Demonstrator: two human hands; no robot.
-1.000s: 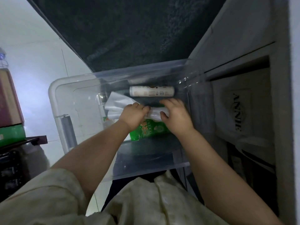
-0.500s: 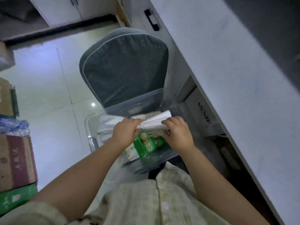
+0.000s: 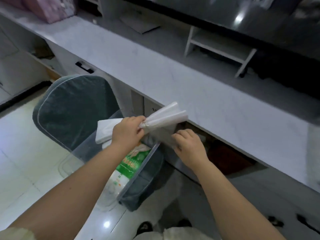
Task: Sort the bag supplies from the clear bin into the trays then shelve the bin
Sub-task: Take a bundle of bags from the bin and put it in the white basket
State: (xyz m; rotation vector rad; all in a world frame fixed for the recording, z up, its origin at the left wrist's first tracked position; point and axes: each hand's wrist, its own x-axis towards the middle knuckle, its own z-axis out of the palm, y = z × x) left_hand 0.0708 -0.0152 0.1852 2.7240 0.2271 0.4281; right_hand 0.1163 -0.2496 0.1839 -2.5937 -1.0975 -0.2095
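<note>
Both forearms were bare and extended from the bottom of the frame toward its centre. The left arm rose from the lower left corner, with a pale sleeve edge showing there. The left grip (image 3: 127,134) lay knuckles up, its fingers and thumb curled and pinching the gathered neck of a bundle of white bags (image 3: 164,116). The right grip (image 3: 188,146), just right of centre, had its fingers curled at the bundle's lower edge. A firm hold there could not be confirmed.
</note>
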